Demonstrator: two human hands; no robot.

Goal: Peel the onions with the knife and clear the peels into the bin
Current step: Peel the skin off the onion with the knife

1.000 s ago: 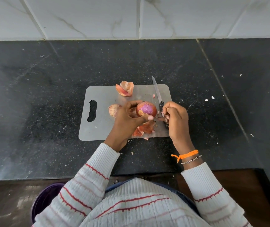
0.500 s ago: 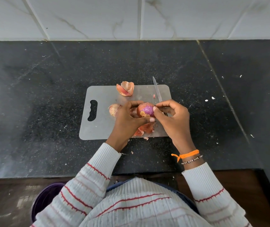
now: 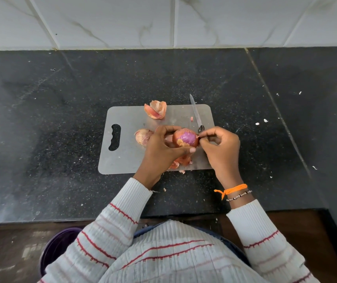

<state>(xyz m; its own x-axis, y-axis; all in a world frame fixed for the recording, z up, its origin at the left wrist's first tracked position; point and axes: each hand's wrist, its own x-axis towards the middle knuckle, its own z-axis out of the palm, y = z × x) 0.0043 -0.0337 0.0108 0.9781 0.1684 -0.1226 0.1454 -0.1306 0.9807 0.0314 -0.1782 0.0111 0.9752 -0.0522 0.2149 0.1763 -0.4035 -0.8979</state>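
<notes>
Since a moment ago, my right hand (image 3: 220,149) has closed in from beside the knife (image 3: 196,115); its fingertips now pinch skin at the onion (image 3: 185,137). Under both hands lies the cutting board (image 3: 126,156). My left hand (image 3: 161,149) grips the onion, fingers curled around it.

I observe a partly peeled onion (image 3: 186,138), purple flesh exposed, held above the cutting board. A second onion (image 3: 143,136), still skinned, lies on the board at left. The knife (image 3: 196,114) rests flat, blade pointing away. Loose peels (image 3: 156,109) lie at the board's far edge.
</notes>
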